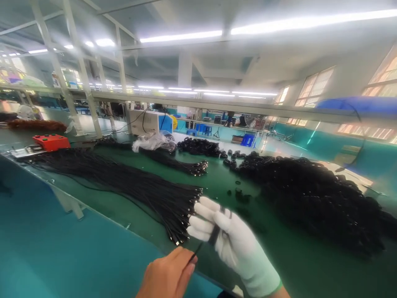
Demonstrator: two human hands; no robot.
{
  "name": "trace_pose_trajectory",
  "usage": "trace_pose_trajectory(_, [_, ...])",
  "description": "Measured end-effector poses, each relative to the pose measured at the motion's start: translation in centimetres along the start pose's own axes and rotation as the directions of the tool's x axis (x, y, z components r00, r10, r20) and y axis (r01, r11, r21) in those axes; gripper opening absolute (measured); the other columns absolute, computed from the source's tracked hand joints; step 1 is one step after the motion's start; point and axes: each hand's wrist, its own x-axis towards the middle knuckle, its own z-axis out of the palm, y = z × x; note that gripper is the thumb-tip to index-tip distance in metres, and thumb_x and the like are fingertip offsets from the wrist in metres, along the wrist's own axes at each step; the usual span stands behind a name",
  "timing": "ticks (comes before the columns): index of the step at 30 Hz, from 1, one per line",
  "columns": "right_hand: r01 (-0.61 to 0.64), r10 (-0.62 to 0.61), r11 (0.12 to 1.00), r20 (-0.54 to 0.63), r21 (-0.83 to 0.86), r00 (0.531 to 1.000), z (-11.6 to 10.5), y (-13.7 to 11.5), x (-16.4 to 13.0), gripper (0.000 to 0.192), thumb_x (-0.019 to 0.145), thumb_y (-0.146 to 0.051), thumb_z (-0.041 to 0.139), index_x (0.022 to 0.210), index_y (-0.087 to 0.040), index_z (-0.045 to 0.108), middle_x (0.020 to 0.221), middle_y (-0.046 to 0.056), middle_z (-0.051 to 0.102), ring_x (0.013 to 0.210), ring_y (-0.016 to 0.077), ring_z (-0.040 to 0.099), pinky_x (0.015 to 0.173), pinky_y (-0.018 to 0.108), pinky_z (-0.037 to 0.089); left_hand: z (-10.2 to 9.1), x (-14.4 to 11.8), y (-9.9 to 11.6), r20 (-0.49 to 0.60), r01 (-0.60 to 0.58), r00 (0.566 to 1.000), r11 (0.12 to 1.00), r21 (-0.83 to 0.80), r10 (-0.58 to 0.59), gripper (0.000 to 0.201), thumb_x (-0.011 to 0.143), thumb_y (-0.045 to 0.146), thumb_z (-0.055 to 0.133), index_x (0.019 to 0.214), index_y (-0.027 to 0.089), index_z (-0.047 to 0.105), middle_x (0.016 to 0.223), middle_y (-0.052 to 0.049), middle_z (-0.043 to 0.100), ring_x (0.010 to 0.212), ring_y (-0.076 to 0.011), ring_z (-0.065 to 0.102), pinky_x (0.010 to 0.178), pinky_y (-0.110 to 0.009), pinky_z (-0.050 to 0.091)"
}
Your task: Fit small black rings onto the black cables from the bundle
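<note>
Head view, left hand: the bare left hand (169, 273) sits at the bottom edge, fingers pinched shut on the tail of a thin black cable (198, 248).
Head view, right hand: the right hand (228, 236), in a white glove, is curled closed around the same cable; a small dark ring or clip (223, 210) appears to sit at its fingers, though blur hides the detail.
Where the cable is: held in the air between the two hands, just above the near edge of the green tabletop (217, 182), right beside the tips of the cable bundle (130, 186).
Around it: a second bundle (173, 161) lies farther back, a large heap of coiled black pieces (313, 194) fills the right side, and a few loose black rings (237, 192) lie between heap and hands. An orange box (51, 141) stands far left; a crumpled plastic bag (151, 141) and a white machine (150, 121) sit behind.
Risk — slipping: the left-hand pinch is only at the very end of the cable, so a tug from the gloved hand could likely pull it free.
Risk — snagging: the hands work touching-close to the bundle's connector ends — a stray finger could hook neighbouring cables and drag them off the near edge.
Risk — small parts: a ring dropped here would be hard to find among the dark heap.
</note>
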Motion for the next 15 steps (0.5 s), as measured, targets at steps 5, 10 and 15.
trace_pose_trajectory(5, [-0.132,0.111,0.971,-0.113,-0.2,0.987,-0.9,1.2,-0.9,0.038,0.082,-0.027,0.064,0.116,-0.014,0.054,0.108,0.013,0.06,0.089,0.0204,0.06,0.087,0.041,0.043,-3.1,1.8,2.5,-0.11,-0.188,0.965,0.919,0.348,0.239,0.024,0.089,0.021,0.043,0.072,0.021,0.059,0.065,0.0,0.059,0.056,-0.0136,0.054,0.052,-0.025,0.035])
trace_pose_trajectory(10, [-0.343,0.372,0.921,0.154,-0.187,0.915,-0.5,2.0,-2.1,0.034,0.08,-0.03,0.066,0.106,-0.009,0.059,0.094,0.011,0.059,0.077,0.0178,0.059,0.08,0.041,0.046,-7.1,4.7,2.0,0.075,-0.298,0.954,0.947,0.117,0.291,0.007,0.081,0.026,0.061,0.078,0.021,0.065,0.077,0.003,0.06,0.069,-0.0111,0.054,0.063,-0.021,0.039])
trace_pose_trajectory(15, [-0.461,0.474,0.88,0.245,-0.11,0.846,-0.3,3.3,-2.0,0.04,0.074,-0.037,0.069,0.102,-0.012,0.054,0.081,0.004,0.048,0.069,0.0139,0.052,0.075,0.04,0.045,-7.4,6.1,0.6,0.221,-0.026,0.968,0.922,-0.385,0.119,0.01,0.075,0.024,0.065,0.075,0.016,0.07,0.076,0.0,0.064,0.074,-0.0128,0.057,0.066,-0.021,0.042])
